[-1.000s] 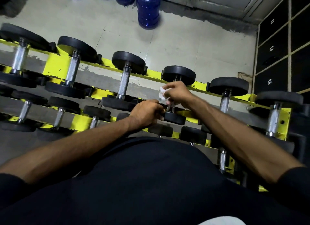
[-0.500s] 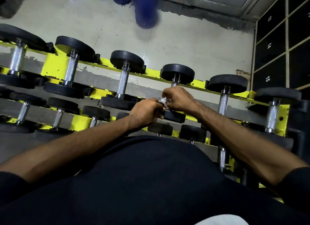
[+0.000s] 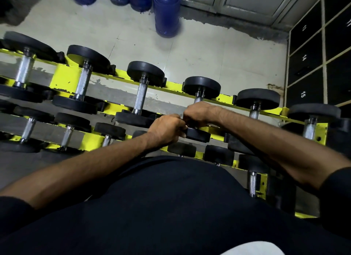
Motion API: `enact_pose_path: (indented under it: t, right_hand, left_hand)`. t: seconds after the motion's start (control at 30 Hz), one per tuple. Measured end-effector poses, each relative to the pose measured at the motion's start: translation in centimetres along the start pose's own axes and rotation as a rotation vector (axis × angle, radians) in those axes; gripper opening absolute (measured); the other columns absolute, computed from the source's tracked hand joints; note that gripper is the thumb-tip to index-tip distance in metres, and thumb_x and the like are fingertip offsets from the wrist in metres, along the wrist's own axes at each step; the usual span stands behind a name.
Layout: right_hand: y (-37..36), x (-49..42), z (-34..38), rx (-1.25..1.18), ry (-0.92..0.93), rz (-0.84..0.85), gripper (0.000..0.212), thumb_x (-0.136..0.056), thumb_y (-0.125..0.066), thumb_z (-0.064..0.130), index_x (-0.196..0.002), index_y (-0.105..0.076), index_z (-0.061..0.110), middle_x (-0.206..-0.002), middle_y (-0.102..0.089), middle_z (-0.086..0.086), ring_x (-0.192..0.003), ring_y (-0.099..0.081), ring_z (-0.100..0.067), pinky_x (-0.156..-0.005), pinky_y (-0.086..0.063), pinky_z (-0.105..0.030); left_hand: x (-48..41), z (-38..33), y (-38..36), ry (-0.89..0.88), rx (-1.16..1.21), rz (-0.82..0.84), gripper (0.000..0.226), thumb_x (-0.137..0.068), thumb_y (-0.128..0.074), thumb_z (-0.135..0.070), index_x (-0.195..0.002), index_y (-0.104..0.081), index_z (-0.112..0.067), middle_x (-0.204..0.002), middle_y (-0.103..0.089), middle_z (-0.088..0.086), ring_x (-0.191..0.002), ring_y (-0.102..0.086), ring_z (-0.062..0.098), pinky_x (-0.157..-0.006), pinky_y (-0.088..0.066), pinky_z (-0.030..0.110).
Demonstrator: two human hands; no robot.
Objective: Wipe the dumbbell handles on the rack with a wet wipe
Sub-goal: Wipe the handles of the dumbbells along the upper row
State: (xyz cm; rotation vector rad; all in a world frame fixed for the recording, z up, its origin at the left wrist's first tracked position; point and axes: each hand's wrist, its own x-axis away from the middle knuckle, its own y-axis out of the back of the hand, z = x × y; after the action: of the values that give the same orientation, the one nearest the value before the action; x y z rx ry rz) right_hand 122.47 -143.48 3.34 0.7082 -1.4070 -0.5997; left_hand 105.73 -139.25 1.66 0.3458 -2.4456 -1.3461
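Note:
A yellow rack (image 3: 64, 80) holds rows of black dumbbells with steel handles. My right hand (image 3: 199, 112) curls round the handle of the fourth dumbbell (image 3: 201, 86) on the upper row, just below its far head. The wet wipe is hidden under that hand's fingers. My left hand (image 3: 167, 129) grips the rim of the same dumbbell's near head (image 3: 198, 136). The two hands touch each other.
More dumbbells (image 3: 141, 95) lie left and right on the upper row, with smaller ones (image 3: 68, 129) on the lower row. Blue water jugs (image 3: 167, 15) stand on the tiled floor behind the rack. Numbered black lockers (image 3: 303, 74) line the right wall.
My right hand slid down the handle toward the near head and my left hand. The white wipe, visible a second ago, is now covered by the fingers.

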Motion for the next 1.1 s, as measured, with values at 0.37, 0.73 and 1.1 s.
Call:
enact_pose_path:
  t: [0.37,0.73,1.1]
  right_hand:
    - [0.3,-0.4,-0.7,-0.053,-0.008,-0.106,0.017,-0.083,-0.073,0.029,-0.100,-0.074,0.027,-0.092,-0.071,0.001,-0.084,-0.065,-0.021,-0.066,-0.053,-0.031]
    - [-1.3,-0.9,-1.6,0.067,-0.122,-0.180,0.021,-0.094,-0.061,0.028,-0.112,-0.069,0.023,-0.106,-0.071,0.000,-0.092,-0.068,-0.024,-0.071,-0.056,-0.034]
    - [-0.5,-2.0,-0.7,0.040,-0.369,-0.309,0.016,-0.087,-0.062,0.018,-0.099,-0.072,0.015,-0.096,-0.069,-0.008,-0.085,-0.066,-0.031,-0.065,-0.048,-0.035]
  left_hand:
    - [0.0,0.1,-0.2,-0.025,-0.001,-0.013,0.022,-0.085,-0.076,-0.030,-0.105,-0.075,-0.022,-0.102,-0.066,-0.002,-0.093,-0.062,0.020,-0.069,-0.039,0.026]
    - [-0.1,0.1,-0.1,-0.017,0.012,0.011,0.023,-0.085,-0.077,-0.029,-0.107,-0.075,-0.022,-0.101,-0.064,-0.003,-0.089,-0.062,0.019,-0.068,-0.040,0.026]
    - [0.0,0.0,-0.2,-0.007,0.010,-0.002,0.023,-0.084,-0.077,-0.030,-0.107,-0.075,-0.023,-0.096,-0.061,-0.005,-0.086,-0.062,0.019,-0.067,-0.047,0.029]
